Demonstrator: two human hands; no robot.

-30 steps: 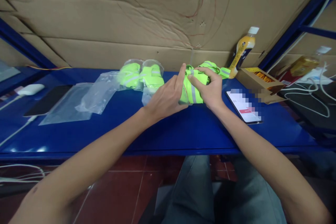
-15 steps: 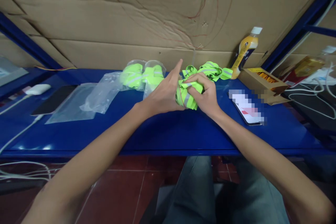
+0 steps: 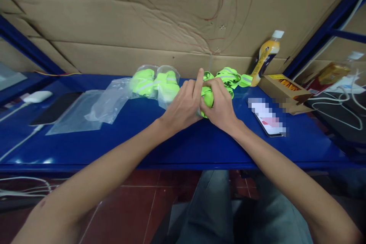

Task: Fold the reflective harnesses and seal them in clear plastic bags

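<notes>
Both hands met over the middle of the blue table [image 3: 183, 148]. The left hand [image 3: 183, 105] and the right hand [image 3: 219, 106] pressed together around a neon band [image 3: 207, 97], a bunched green strip with grey stripes, so that only a small part of it showed between the fingers. The left hand gripped it from the left with the index finger raised; the right hand closed over it from the right. More loose bands [image 3: 230, 76] lay just beyond the hands, toward the far wall. To the far left of the hands sat two bagged bands [image 3: 156, 82], with empty bags [image 3: 94, 106] further left. A phone [image 3: 267, 116] lay to the right, near a bottle [image 3: 265, 57] and a box [image 3: 286, 91]
</notes>
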